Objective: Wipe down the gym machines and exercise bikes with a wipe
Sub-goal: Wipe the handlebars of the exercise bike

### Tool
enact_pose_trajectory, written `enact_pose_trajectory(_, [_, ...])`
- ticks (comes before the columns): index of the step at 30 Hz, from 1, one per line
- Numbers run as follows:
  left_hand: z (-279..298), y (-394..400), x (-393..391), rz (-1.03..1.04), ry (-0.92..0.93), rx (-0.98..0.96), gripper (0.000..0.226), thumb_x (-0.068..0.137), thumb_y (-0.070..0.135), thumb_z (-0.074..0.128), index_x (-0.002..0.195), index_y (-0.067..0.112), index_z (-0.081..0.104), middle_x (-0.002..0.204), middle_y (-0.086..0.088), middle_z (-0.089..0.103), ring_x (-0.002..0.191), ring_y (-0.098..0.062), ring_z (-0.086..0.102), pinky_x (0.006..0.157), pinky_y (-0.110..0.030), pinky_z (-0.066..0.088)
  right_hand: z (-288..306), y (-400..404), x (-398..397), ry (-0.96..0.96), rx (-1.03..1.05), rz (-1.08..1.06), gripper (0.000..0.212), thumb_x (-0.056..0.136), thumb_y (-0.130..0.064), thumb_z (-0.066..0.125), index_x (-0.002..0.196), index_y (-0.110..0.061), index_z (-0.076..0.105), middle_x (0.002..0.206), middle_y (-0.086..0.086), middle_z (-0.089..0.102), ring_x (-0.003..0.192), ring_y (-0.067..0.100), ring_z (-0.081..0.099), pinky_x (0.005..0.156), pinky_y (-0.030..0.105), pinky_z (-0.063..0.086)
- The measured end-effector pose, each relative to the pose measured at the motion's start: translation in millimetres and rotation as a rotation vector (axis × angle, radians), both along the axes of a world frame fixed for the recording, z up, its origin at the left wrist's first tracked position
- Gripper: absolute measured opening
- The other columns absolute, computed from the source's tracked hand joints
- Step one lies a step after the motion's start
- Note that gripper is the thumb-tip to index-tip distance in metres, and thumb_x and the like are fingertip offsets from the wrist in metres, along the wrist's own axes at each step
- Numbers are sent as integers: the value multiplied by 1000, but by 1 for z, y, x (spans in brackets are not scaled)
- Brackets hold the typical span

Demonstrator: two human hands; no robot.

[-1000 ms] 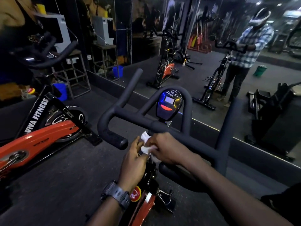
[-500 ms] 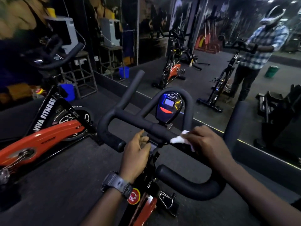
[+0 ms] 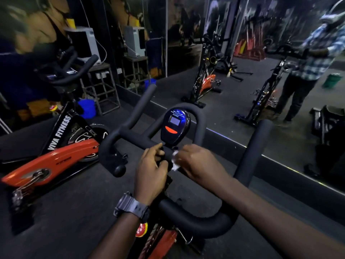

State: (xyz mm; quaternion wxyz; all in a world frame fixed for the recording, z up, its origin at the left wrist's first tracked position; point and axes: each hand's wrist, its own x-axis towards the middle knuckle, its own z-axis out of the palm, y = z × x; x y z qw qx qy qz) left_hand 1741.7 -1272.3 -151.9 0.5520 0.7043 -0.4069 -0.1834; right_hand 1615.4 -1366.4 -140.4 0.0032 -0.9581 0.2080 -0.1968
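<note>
An exercise bike stands right before me, with black padded handlebars point(image 3: 130, 136) and a small console point(image 3: 174, 126) lit blue at their middle. My right hand point(image 3: 196, 164) is closed around a crumpled white wipe point(image 3: 175, 161) and presses it against the crossbar just below the console. My left hand point(image 3: 151, 169), with a grey watch on its wrist, grips the crossbar's centre right beside the wipe. The bike's orange frame point(image 3: 164, 242) shows under my arms.
A second orange bike point(image 3: 50, 161) marked VIVA FITNESS stands to the left. A mirror wall point(image 3: 233, 90) runs ahead and to the right, reflecting the bikes and a person in a checked shirt. A blue bucket point(image 3: 86, 108) and metal stands sit by the far-left wall.
My right hand has slid the wipe left along the crossbar, back towards the centre beside my left hand. The left hand has kept its place on the bar.
</note>
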Motion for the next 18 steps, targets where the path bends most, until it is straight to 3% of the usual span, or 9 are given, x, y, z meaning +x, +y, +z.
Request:
enact_pose_trajectory(4, [-5, -8, -1, 81, 67, -31, 53, 72, 17, 46, 122, 24, 58, 118, -2, 62, 100, -15, 63, 94, -44, 52, 5, -2, 30, -48, 68, 12, 12, 77, -9, 70, 88, -11, 65, 83, 8, 60, 81, 31, 58, 60, 41, 53])
enact_pose_trajectory(9, [-12, -11, 6, 66, 18, -27, 49, 67, 21, 45, 107, 42, 60, 112, 2, 61, 103, -23, 60, 92, -53, 53, -12, -8, -44, 87, 74, 72, 13, 82, -17, 71, 94, -23, 68, 99, -2, 62, 94, 21, 61, 69, 32, 54])
enact_pose_trajectory(13, [-6, -23, 17, 30, -42, 0, 52, 66, 13, 42, 112, 26, 63, 109, 1, 67, 105, -22, 60, 100, -47, 47, -7, 0, -15, 25, -5, 62, 19, 72, -4, 74, 82, -18, 66, 88, -2, 62, 84, 24, 60, 56, 33, 53])
enact_pose_trajectory(15, [-3, -31, 28, 21, -86, 15, 49, 70, 7, 43, 112, 19, 64, 110, -2, 66, 105, -22, 61, 100, -46, 47, -5, 8, 21, -42, -22, 110, 10, 75, -8, 66, 79, -17, 62, 82, -1, 60, 79, 24, 59, 54, 31, 50])
enact_pose_trajectory(18, [3, -38, 58, -47, -217, 78, 47, 78, -7, 47, 117, 11, 65, 115, -2, 62, 105, -20, 62, 100, -40, 48, -15, 6, 22, -79, 91, 27, 11, 86, -19, 59, 96, -16, 63, 94, 0, 59, 87, 24, 62, 62, 33, 55])
